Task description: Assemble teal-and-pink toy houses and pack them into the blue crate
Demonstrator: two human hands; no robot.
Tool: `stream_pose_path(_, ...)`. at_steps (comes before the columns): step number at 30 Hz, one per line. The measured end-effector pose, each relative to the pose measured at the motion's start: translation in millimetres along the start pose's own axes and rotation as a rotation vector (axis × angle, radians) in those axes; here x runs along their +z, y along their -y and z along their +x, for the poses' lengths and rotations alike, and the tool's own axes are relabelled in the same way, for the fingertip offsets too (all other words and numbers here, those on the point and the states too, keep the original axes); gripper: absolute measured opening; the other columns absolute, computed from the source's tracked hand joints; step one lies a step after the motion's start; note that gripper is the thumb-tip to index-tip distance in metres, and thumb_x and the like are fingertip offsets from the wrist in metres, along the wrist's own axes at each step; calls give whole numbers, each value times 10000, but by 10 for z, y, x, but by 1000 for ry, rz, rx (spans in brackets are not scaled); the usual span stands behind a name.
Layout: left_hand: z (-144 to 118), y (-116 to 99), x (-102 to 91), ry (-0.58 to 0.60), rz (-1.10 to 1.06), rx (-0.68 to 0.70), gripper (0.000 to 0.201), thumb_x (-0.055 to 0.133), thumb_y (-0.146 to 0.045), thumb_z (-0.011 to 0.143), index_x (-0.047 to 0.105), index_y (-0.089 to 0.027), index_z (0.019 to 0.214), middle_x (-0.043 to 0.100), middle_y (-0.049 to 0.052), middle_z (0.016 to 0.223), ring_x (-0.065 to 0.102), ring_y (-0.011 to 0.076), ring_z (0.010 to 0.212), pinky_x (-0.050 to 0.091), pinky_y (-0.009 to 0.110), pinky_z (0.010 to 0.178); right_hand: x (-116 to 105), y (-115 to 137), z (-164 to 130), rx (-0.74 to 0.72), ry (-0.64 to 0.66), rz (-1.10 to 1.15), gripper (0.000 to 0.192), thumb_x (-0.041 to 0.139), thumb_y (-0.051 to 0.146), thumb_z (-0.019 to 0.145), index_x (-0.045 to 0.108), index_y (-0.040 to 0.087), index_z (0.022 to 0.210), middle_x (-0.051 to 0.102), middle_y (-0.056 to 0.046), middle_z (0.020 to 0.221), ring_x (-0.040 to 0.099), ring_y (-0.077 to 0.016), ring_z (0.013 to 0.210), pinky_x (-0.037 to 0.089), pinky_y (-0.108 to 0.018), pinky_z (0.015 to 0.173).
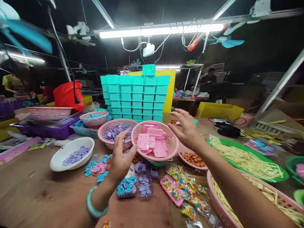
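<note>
Your table (35, 190) is crowded, so go steady. The pink basket (169, 148) of pink plastic pieces (152, 139) sits dead centre. Your left hand (121, 160) touches its near rim, fingers spread; your right hand (187, 128) hovers open beside it. Support both sides evenly.

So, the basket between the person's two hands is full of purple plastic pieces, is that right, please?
Not quite: in the head view, the pink basket between the left hand and the right hand holds pink plastic pieces. The purple pieces lie in the basket behind it.
</note>
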State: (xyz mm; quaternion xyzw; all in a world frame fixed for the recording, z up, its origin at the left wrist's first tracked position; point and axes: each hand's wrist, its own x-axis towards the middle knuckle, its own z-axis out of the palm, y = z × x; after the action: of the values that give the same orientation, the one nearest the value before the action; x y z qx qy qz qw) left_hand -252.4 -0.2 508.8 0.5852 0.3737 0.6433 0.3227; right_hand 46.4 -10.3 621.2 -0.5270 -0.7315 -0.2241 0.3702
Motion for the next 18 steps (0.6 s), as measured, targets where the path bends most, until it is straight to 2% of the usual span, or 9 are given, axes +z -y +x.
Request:
stream_pose_path(2,40,206,177,84,-84,-183,556,769,-467,825,606,-226,1298,622,132,1326,642,273,1138,555,414,941,84,-109,-112,312,147,35,535,639,395,938,540,178,1418,584,-218,1390,564,-376,1298,452,-552,1082)
stream_pose_path(4,82,406,351,149,-131,-342,653,785,-534,754,583,-199,1278,680,135,1126,689,256,924,582,377,760,186,-183,-261,640,339,154,540,665,350,898,547,146,1384,684,-208,1213,676,-351,1112,539,-496,954)
stream_pose_path(6,134,541,488,199,-140,-426,688,764,-575,732,561,-160,1242,667,70,834,634,202,631,534,337,553,288,-217,-392,804,465,279,467,652,273,874,579,137,1315,741,-150,991,730,-284,846,592,-396,750)
stream_pose_path(8,223,554,573,237,-158,-465,641,768,-563,711,569,-156,1165,580,-10,646,528,154,470,451,292,446,350,-239,-432,839,493,349,346,598,193,864,623,135,1205,722,-79,787,684,-209,617,551,-298,561)
stream_pose_path(10,386,420,621,256,-186,-447,542,781,-535,698,582,-170,1047,529,-41,587,483,130,428,405,266,419,334,-285,-327,839,452,380,286,522,134,860,632,126,1124,651,-24,635,606,-161,482,475,-240,452)
stream_pose_path(13,801,4,673,260,-240,-363,428,777,-506,715,567,-187,908,523,-44,600,489,104,444,423,245,439,150,-419,85,828,329,397,276,458,108,850,612,110,1078,550,25,529,527,-120,405,402,-197,396)
stream_pose_path(16,1309,-457,732,252,-288,-269,344,726,-461,772,552,-188,888,556,-36,637,523,91,473,469,227,470,-106,-534,581,797,205,432,261,450,118,830,595,112,1047,518,44,500,488,-95,369,374,-174,381)
stream_pose_path(18,1578,-666,761,250,-291,-234,312,737,-389,755,551,-188,905,558,-45,609,521,91,449,468,220,453,-225,-554,809,764,129,489,257,466,127,803,585,121,1031,523,49,486,484,-97,351,375,-172,372)
